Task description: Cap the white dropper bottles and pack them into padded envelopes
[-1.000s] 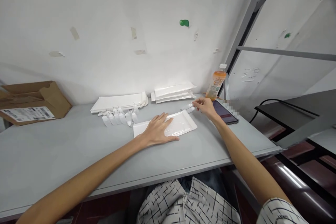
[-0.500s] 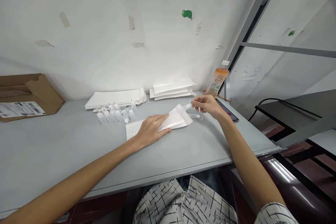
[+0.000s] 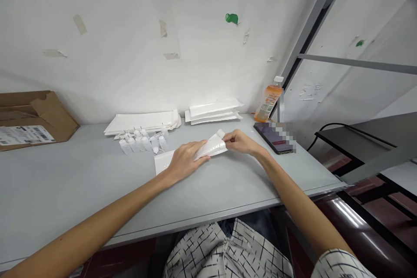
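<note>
A white padded envelope (image 3: 213,146) lies aslant on the grey table, with a flat white piece (image 3: 162,162) reaching out to the left under my left hand. My left hand (image 3: 186,159) grips the envelope, thumb on the near side and fingers over its top. At the envelope's right end is my right hand (image 3: 238,141), its fingers pinched together at the opening. Whatever these fingertips hold is hidden. Several small white translucent bottles (image 3: 140,143) stand and lie left of the envelope.
Two stacks of white envelopes (image 3: 143,121) (image 3: 213,112) lie against the wall. An opened cardboard box (image 3: 58,117) is at the far left. An orange drink bottle (image 3: 269,99) leans at the back right, near a dark phone (image 3: 273,137). A metal frame (image 3: 306,30) rises at the right.
My right hand has moved left and down to the envelope's opening. The small white item it held is out of sight. The phone is now uncovered.
</note>
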Demonstrator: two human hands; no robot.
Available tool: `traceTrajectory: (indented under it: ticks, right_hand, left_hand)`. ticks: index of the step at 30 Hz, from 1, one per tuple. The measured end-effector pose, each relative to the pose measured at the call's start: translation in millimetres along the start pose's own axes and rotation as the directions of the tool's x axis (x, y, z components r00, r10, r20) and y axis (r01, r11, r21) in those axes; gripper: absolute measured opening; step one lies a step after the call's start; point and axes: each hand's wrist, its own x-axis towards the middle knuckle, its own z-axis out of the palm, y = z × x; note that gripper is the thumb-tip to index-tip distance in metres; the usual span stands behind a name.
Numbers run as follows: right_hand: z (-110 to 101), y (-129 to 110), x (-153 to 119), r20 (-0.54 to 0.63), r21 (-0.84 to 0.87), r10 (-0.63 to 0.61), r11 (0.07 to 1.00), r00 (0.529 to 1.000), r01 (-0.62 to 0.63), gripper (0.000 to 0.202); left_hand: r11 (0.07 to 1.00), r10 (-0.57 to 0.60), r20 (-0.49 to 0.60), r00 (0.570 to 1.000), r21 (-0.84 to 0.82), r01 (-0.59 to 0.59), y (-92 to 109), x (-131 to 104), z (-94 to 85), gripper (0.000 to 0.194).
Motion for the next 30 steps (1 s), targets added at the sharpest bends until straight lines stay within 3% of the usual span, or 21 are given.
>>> traceTrajectory:
  ticks: [2, 6, 7, 10, 12, 15, 19, 24, 30]
  right_hand:
    - [-2.1, -1.7, -1.3, 0.004, -0.013, 0.011, 1.0, 1.0, -0.011, 0.024]
    - [-34.4, 9.6, -11.3, -0.309, -0.117, 0.069, 0.987, 0.948, -0.11, 0.038]
    - [-43.0, 14.9, -13.7, -0.328, -0.196, 0.081, 0.969, 0.941, -0.152, 0.035]
    - [-57.9, 28.0, -17.3, -0.225, -0.383, 0.141, 0.897, 0.964, -0.221, 0.026]
    - [-58.0, 29.2, -17.7, -0.199, -0.417, 0.139, 0.884, 0.97, -0.212, 0.027]
    - [-50.4, 18.2, -18.9, -0.218, -0.323, 0.1, 0.931, 0.971, -0.169, 0.037]
    - [-39.4, 1.1, -20.6, -0.129, -0.178, 0.135, 0.971, 0.982, -0.157, 0.042]
    - [-32.7, 5.5, -15.8, -0.116, -0.168, 0.161, 0.969, 0.98, -0.179, 0.04]
    - [-23.9, 7.0, -11.0, -0.132, -0.237, 0.021, 0.97, 0.991, -0.052, 0.028]
  left_hand:
    - [1.0, -0.005, 0.006, 1.0, 0.001, 0.005, -1.5, -0.5, 0.4, 0.047]
    - [1.0, -0.004, 0.023, 1.0, 0.014, 0.003, -2.9, -1.4, 0.8, 0.049]
    - [1.0, 0.002, 0.025, 1.0, 0.018, -0.002, -3.0, -1.5, 1.0, 0.049]
    - [0.999, 0.02, 0.024, 1.0, 0.031, -0.021, -3.6, -1.2, 2.1, 0.05]
    - [0.999, 0.035, 0.02, 0.999, 0.04, -0.036, -4.3, -0.9, 3.3, 0.05]
    - [0.997, 0.055, 0.014, 0.998, 0.06, -0.056, -5.6, -1.0, 5.6, 0.048]
    - [0.99, 0.097, 0.001, 0.995, 0.101, -0.096, -5.6, -3.2, 9.3, 0.045]
    - [0.971, 0.172, -0.028, 0.985, 0.172, -0.165, -3.9, -8.0, 13.1, 0.041]
    - [0.964, 0.193, -0.03, 0.981, 0.191, -0.184, -3.0, -9.7, 13.1, 0.04]
